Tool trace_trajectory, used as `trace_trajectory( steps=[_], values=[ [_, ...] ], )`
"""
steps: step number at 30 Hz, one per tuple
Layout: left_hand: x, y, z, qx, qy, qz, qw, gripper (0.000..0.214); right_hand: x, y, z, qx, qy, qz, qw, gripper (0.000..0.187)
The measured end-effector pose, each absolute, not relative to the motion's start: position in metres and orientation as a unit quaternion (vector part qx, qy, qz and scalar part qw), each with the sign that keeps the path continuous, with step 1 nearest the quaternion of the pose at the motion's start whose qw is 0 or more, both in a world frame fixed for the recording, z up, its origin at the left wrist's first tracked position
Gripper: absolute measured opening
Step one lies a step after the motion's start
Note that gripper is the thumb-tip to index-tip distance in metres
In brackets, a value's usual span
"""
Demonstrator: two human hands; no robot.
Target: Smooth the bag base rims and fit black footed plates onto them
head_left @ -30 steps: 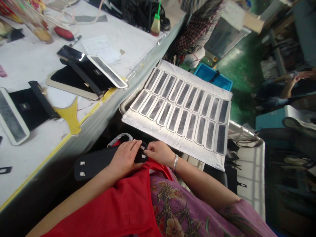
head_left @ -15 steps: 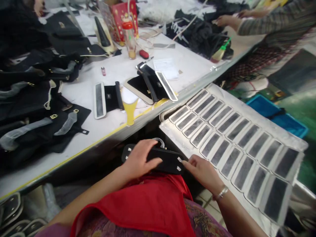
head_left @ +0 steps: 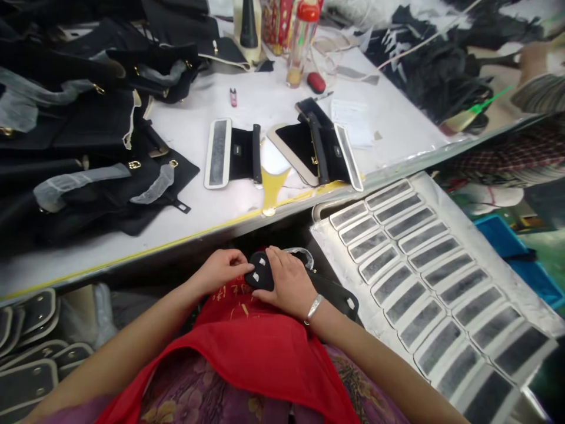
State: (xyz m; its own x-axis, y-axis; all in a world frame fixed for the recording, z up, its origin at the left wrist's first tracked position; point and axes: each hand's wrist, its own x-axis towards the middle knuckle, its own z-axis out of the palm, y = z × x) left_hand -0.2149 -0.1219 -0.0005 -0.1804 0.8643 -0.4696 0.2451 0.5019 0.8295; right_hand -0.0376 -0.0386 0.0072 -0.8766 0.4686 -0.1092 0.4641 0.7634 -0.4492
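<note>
A long black strap piece [head_left: 261, 272] with small white marks at its ends lies across my lap, over a red apron [head_left: 260, 347]. My left hand [head_left: 222, 268] pinches the left end of the strap with fingers closed. My right hand [head_left: 286, 281], with a silver bracelet on the wrist, lies over the strap's middle and grips it. The strap's far end [head_left: 348, 301] sticks out to the right of my wrist.
A white board [head_left: 521, 294] at my right carries several grey-coated rectangular pieces [head_left: 410, 259]. The worktable [head_left: 185, 135] ahead holds black bag parts [head_left: 88, 147], two coated pieces with black flaps [head_left: 233, 153], a yellow scraper [head_left: 270, 185] and bottles. Stacked black pieces [head_left: 26, 347] sit at lower left. Another person's sleeve [head_left: 538, 94] shows at far right.
The view swung left toward the table. My right hand moved from the strap's right end onto its middle, and my left hand shifted to pinch the left end.
</note>
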Motion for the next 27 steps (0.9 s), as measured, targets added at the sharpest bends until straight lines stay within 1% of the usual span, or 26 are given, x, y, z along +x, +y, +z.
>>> trace_trajectory(
  steps=[5, 10, 16, 19, 22, 27],
  values=[
    [-0.222, -0.117, -0.003, 0.418, 0.702, 0.289, 0.499, 0.03, -0.045, -0.041, 0.01, -0.282, -0.934, 0.221, -0.01, 0.061],
    [-0.222, -0.117, -0.008, 0.406, 0.697, 0.301, 0.51, 0.032, -0.052, -0.044, 0.009, -0.289, -0.934, 0.209, -0.007, 0.052],
    [-0.219, -0.122, -0.019, 0.398, 0.681, 0.342, 0.511, 0.033, -0.05, -0.044, 0.007, -0.286, -0.935, 0.209, -0.006, 0.059],
    [-0.22, -0.123, -0.021, 0.408, 0.67, 0.351, 0.512, 0.034, -0.051, -0.044, 0.007, -0.285, -0.937, 0.203, -0.011, 0.058],
    [-0.221, -0.123, -0.021, 0.42, 0.661, 0.345, 0.516, 0.034, -0.052, -0.045, 0.008, -0.291, -0.937, 0.191, -0.024, 0.057],
    [-0.22, -0.121, -0.018, 0.441, 0.68, 0.309, 0.497, 0.034, -0.055, -0.045, 0.009, -0.293, -0.938, 0.179, -0.05, 0.062]
  ],
)
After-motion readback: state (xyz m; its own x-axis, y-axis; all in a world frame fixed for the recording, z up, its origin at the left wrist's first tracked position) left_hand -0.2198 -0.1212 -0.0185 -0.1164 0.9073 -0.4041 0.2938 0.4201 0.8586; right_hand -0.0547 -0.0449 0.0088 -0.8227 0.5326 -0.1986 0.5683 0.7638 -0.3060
